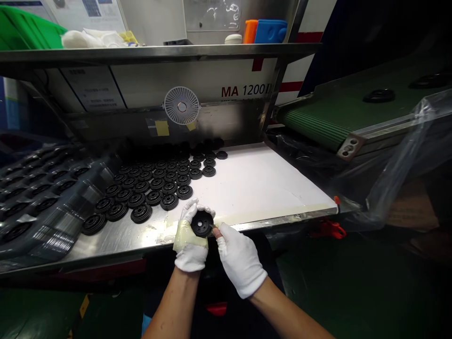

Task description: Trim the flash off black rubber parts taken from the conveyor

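Left hand (190,247) and right hand (240,259) around black disc (202,223)

Gloved left hand (190,247) beside right hand (240,260)

Black discs (155,183) crowding counter (116,245) left of left hand (190,240), blocking passage; white sheet (254,179) leaving room past right hand (240,259); steel shelf (158,53) overhanging.
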Available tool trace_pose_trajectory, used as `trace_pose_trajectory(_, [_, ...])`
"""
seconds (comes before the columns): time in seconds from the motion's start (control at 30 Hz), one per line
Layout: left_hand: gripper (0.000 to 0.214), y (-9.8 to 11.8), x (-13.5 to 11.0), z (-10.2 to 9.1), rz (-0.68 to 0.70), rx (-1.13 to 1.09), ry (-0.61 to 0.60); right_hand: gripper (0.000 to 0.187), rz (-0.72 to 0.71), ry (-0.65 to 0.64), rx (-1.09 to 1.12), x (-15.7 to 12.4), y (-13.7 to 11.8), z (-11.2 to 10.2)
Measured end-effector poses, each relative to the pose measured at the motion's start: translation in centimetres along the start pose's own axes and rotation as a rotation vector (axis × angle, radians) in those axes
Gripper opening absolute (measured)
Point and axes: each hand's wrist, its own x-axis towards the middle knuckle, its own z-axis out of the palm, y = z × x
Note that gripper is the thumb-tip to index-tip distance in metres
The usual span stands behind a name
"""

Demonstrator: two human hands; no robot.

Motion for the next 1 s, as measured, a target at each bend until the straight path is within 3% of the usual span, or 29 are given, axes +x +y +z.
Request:
trace_pose_trajectory(0.33, [0.017, 0.0, 0.2, 0.1, -0.020, -0.011, 0.010, 0.023, -0.004, 0.007, 0.001, -0.1, 0.0, -0.2])
trace_pose_trajectory(0.53, [0.022, -0.3, 0.4, -0.1, 0.049, -0.016, 0.054, 0.028, -0.032, 0.001, -0.040, -0.6, -0.6, 0.5])
trace_pose_trajectory(0.73, [0.038, 0.7, -0.1, -0.4, -0.275, 0.025, -0.064, 0.024, -0.020, 0.002, -0.015, -0.3, 0.5, -0.1])
trace_pose_trajectory(0.9, [0.013, 0.0, 0.6, -0.4, -0.207, -0.036, 0.066, 0.022, 0.006, 0.010, -0.023, -0.5, 0.7, 0.1])
trace_pose_trajectory(1.0, [0.013, -0.3, 0.7, -0.3, -0.146, -0.055, 0.074, 0.026, -0.014, 0.001, -0.017, -0.9, -0.1, 0.3])
